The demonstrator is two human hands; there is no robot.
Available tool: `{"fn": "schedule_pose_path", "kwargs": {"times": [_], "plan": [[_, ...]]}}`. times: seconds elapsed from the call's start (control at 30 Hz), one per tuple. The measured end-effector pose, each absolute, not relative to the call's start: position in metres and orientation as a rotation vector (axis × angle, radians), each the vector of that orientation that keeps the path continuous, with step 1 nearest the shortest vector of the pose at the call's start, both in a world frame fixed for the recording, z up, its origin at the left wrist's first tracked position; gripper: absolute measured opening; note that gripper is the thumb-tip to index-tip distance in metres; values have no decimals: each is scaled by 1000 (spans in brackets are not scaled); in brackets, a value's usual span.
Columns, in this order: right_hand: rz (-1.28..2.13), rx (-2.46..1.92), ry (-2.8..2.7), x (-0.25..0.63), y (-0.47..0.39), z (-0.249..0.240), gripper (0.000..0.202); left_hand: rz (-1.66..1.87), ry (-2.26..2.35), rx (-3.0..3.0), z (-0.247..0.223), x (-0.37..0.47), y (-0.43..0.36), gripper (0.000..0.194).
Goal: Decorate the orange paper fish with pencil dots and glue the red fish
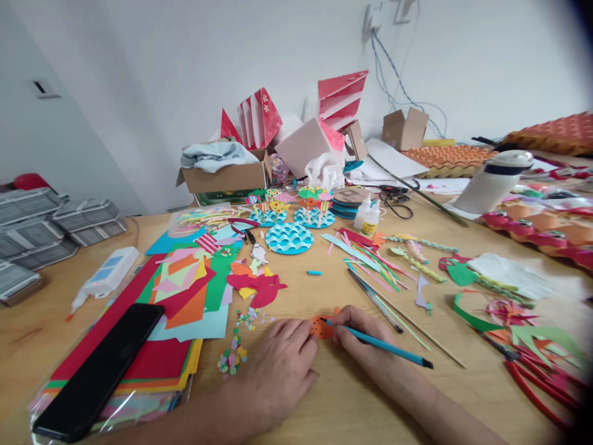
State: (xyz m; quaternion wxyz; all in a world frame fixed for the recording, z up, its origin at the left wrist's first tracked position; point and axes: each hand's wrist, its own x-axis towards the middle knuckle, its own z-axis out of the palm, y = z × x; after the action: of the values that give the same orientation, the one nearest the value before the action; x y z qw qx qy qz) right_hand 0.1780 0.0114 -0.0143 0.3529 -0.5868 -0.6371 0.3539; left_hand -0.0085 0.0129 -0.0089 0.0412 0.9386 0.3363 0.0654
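A small orange paper piece (323,327) with dark dots lies on the table between my hands. My right hand (359,343) is closed around a blue felt-tip pen (393,350), whose tip touches the orange piece. Flat on the table at the left edge of that piece rests my left hand (282,364), palm down, fingers stretched out close together with the fingertips at the paper. The pen's blue cap (314,272) lies farther back. Small coloured paper dots (231,361) are scattered left of my left hand.
A black phone (99,371) lies on coloured paper sheets at the left. Blue wave-decorated discs (290,238) and glue bottles (369,217) stand at the back. Right of my hands are a wooden stick (426,330), paper strips and red-handled scissors (532,383). A white bottle (491,182) stands farther right.
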Motion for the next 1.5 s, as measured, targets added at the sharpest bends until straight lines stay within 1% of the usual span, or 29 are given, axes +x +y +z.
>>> {"fn": "schedule_pose_path", "kwargs": {"times": [0.3, 0.73, 1.03, 1.5], "plan": [[880, -1512, -1652, 183, 10, -13, 12, 207, 1035, 2878, -9, -9, 13, 28], [847, -1549, -1630, 179, 9, -9, 9, 216, 1029, 2878, -10, -9, 13, 37], [859, -1566, -1638, 177, 8, -8, 12, 201, 1023, 2891, -9, -8, 14, 30], [865, -1577, -1667, 178, 9, -12, 11, 210, 1030, 2883, -9, -8, 13, 28]]}}
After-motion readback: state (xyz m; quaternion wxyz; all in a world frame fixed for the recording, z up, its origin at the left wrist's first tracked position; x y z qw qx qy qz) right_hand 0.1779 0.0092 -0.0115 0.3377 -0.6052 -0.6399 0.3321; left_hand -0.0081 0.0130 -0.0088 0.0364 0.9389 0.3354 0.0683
